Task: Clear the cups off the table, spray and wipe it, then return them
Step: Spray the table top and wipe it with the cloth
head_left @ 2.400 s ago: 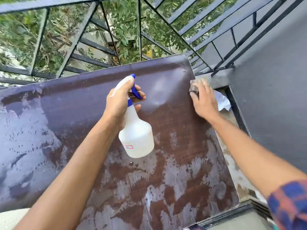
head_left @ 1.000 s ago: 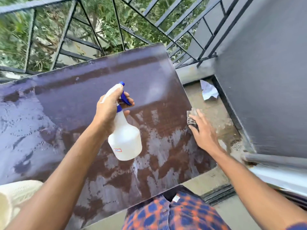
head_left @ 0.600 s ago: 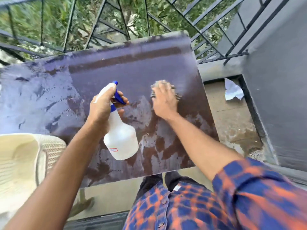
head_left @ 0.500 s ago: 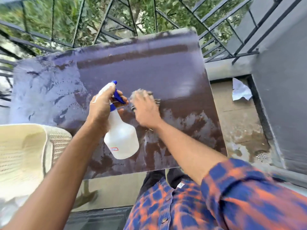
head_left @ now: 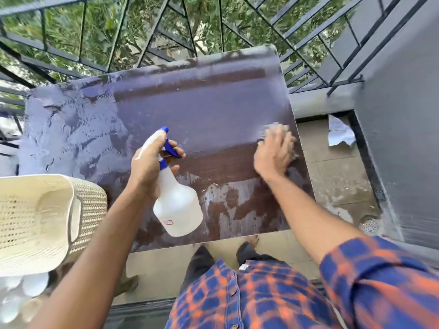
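Left hand (head_left: 149,167): clenched round the neck of the spray bottle (head_left: 177,210), fingers curled over the blue trigger (head_left: 172,150). The bottle is white and translucent. It hangs in the air over the near-middle part of the table (head_left: 213,110), not touching it. It is tilted, with the base toward the person and the nozzle pointing away and up-left. Small red-marked label low on the body, text unreadable.

Right hand (head_left: 273,153): palm down, fingers spread flat, pressing the cloth (head_left: 273,128) onto the tabletop. The cloth sits right at the table's right edge, about halfway back. Only a pale fringe shows past the fingertips. Hand and cloth are both motion-blurred, so the cloth's pattern can't be made out.

Tabletop: dark brown wood grain.
- Left part: wet sheen and droplets.
- Near edge, below the right forearm: streaky wet patches.
- Between the two hands: a cleaner brown band.

Surroundings:
- Cream plastic chair (head_left: 35,222) with a perforated weave, just beside the table's near-left corner.
- White round shapes (head_left: 31,286) under the chair at bottom left, too blurred to tell if they're the cups.
- Crumpled paper scrap (head_left: 339,134) on the floor (head_left: 332,181) right of the table, against the dark kerb.
- Floor drain (head_left: 369,225) nearer the person, by the grey wall (head_left: 403,115).
- Black railing (head_left: 166,43) behind the table, greenery beyond it.
- Blue-orange checked shirt (head_left: 249,293) at bottom of frame, its sleeve on the right arm.
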Action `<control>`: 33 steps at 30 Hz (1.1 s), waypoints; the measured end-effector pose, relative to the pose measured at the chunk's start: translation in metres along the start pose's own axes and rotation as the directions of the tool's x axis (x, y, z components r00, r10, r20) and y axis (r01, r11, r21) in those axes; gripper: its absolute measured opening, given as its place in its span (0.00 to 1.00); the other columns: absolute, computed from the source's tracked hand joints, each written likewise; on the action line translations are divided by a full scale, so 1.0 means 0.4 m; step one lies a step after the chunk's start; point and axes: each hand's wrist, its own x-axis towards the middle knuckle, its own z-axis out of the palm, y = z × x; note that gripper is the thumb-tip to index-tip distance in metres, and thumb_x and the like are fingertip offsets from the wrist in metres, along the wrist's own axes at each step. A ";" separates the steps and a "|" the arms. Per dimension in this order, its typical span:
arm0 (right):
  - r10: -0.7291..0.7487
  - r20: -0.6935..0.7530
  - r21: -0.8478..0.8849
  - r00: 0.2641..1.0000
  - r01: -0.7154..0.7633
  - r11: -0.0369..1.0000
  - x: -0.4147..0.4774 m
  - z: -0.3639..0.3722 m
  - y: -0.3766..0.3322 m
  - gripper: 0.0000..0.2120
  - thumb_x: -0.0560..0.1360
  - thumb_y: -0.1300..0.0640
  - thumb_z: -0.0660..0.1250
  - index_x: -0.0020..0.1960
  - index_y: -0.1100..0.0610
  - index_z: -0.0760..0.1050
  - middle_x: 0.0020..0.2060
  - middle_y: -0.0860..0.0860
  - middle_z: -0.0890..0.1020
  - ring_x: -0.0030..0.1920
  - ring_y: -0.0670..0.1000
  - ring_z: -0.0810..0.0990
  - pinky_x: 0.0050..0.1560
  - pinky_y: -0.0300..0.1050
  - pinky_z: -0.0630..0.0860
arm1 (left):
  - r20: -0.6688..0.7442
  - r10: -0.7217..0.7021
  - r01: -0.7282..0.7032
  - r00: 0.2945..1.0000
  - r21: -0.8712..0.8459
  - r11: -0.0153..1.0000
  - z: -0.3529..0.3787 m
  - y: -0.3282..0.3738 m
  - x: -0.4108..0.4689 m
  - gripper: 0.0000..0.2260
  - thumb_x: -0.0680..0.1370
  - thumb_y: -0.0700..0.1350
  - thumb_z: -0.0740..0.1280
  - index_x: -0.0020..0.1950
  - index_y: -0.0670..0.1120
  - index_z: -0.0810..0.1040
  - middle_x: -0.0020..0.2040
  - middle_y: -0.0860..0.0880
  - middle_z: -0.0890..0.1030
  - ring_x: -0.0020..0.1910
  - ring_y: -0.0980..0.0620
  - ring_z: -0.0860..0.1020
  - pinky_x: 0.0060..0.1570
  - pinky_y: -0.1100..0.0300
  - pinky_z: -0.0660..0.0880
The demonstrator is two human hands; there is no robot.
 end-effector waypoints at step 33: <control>-0.325 -0.033 -0.148 0.945 0.317 0.937 -0.136 0.182 -0.357 0.24 0.81 0.49 0.61 0.73 0.59 0.72 0.74 0.64 0.70 0.72 0.68 0.71 0.72 0.63 0.69 | 0.092 -0.012 0.030 0.996 -0.196 0.980 -0.410 0.096 0.127 0.14 0.83 0.55 0.61 0.44 0.48 0.78 0.42 0.47 0.84 0.47 0.49 0.83 0.38 0.59 0.72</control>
